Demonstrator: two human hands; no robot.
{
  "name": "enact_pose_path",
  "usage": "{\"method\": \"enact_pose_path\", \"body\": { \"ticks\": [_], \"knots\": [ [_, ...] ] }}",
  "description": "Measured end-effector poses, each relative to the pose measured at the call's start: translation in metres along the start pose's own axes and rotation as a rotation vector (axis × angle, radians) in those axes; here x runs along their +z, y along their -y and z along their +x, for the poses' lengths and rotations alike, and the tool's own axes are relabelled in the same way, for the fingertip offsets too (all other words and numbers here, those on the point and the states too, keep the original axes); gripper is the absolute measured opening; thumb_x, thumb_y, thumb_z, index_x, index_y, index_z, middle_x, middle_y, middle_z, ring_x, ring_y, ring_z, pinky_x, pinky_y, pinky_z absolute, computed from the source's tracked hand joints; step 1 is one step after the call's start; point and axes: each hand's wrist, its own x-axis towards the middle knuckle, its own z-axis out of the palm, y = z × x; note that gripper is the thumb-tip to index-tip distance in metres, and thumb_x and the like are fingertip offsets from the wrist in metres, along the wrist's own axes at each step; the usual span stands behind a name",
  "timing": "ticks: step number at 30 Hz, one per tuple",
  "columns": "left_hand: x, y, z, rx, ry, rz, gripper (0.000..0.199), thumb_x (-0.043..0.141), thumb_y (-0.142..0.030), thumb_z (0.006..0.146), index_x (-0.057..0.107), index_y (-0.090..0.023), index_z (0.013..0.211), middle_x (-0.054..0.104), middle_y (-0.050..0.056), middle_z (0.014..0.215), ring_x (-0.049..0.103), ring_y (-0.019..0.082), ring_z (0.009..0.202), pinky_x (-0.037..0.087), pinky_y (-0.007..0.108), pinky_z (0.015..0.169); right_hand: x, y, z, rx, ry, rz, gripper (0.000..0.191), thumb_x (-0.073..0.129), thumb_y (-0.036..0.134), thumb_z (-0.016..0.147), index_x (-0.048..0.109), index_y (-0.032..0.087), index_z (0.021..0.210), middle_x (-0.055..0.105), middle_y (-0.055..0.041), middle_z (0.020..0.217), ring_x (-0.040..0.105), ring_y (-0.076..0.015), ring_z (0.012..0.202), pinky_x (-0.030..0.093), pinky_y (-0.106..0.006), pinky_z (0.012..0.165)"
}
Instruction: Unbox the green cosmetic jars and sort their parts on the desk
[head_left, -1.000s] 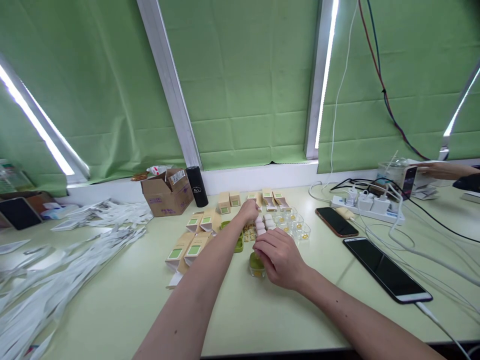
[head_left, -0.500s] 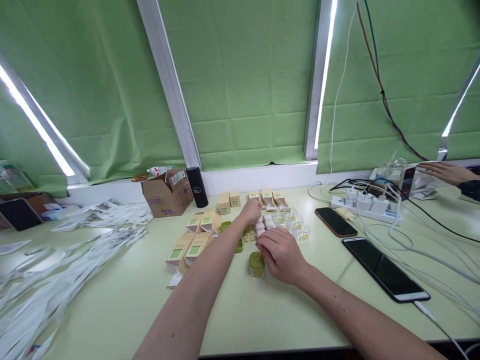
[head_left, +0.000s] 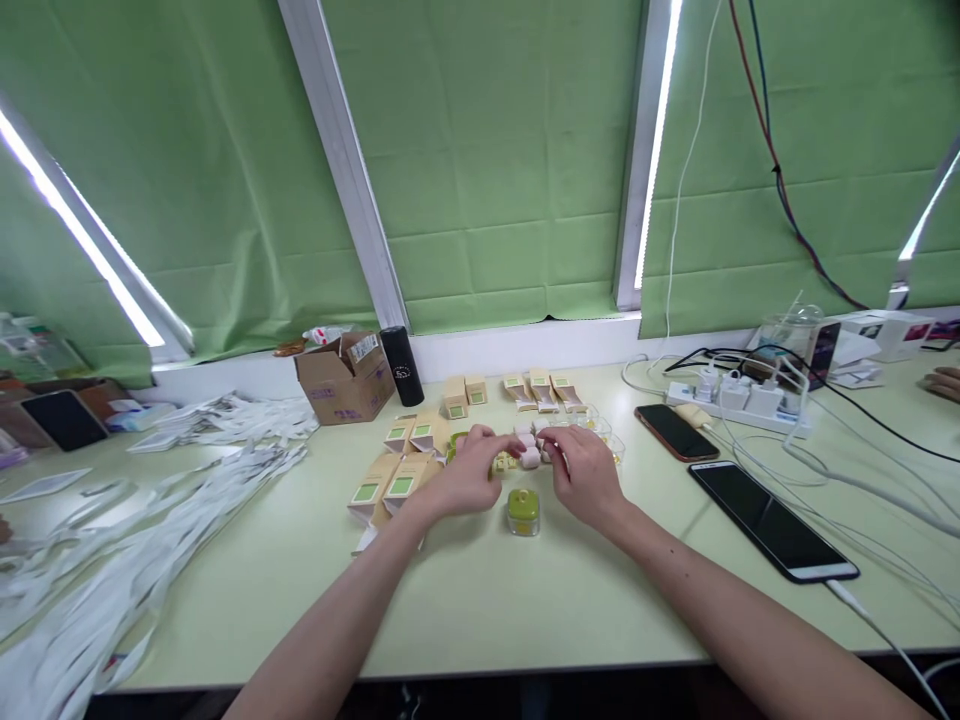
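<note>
A small clear jar with a green lid (head_left: 523, 511) stands on the table between my hands. Behind it are several pale pink pieces (head_left: 529, 456), small yellowish pieces (head_left: 504, 462) and clear cups (head_left: 615, 447). My left hand (head_left: 474, 472) is beside the yellowish pieces, its thumb and fingers apart and nothing seen between them. My right hand (head_left: 583, 472) is at the right of the pink pieces, fingertips pinched together; what they hold, if anything, is too small to make out. Kraft boxes with green labels (head_left: 409, 480) stand left of my left hand.
White strips (head_left: 187, 520) cover the left side. A cardboard box (head_left: 345, 385) and black bottle (head_left: 401, 367) stand at the back. Phones (head_left: 772, 520), a power strip (head_left: 739, 405) and cables lie right. Another person's hand (head_left: 943, 383) shows at the right edge.
My left hand has drawn back from the pink pieces towards me and to the left. My right hand has moved slightly right and away from the jar. The other person's hand has moved mostly out of view.
</note>
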Motion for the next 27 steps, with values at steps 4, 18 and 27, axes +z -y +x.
{"method": "enact_pose_path", "body": {
  "ticks": [4,18,27],
  "knots": [
    [0.006,-0.008,-0.023,-0.007,0.123,-0.021,0.06,0.067,-0.014,0.075,0.063,-0.03,0.132,0.065,0.008,0.126,0.052,0.031,0.122,0.046,0.046,0.102,0.005,-0.001,-0.004,0.019,0.039,-0.01,0.022,0.048,0.016,0.099,0.067,0.019,0.109,0.076,-0.0075,0.094,0.066,-0.0251,0.085,0.047,-0.039,0.078],
    [0.03,0.016,-0.016,-0.041,-0.216,-0.509,0.041,0.07,-0.055,0.09,0.078,-0.021,0.11,0.068,0.009,0.102,0.063,0.026,0.101,0.051,0.037,0.092,0.006,0.01,-0.01,0.099,0.122,0.344,0.032,0.048,0.012,0.094,0.059,0.025,0.121,0.071,-0.0069,0.107,0.069,-0.0225,0.089,0.057,-0.038,0.077],
    [0.04,0.011,-0.012,-0.099,-0.389,-0.68,0.052,0.074,-0.065,0.083,0.077,-0.019,0.105,0.075,0.01,0.102,0.069,0.025,0.097,0.054,0.034,0.086,0.002,0.027,-0.01,0.022,0.099,0.485,0.047,0.07,0.026,0.091,0.052,0.028,0.134,0.062,-0.0127,0.128,0.065,-0.0267,0.101,0.059,-0.042,0.075]
  ]
}}
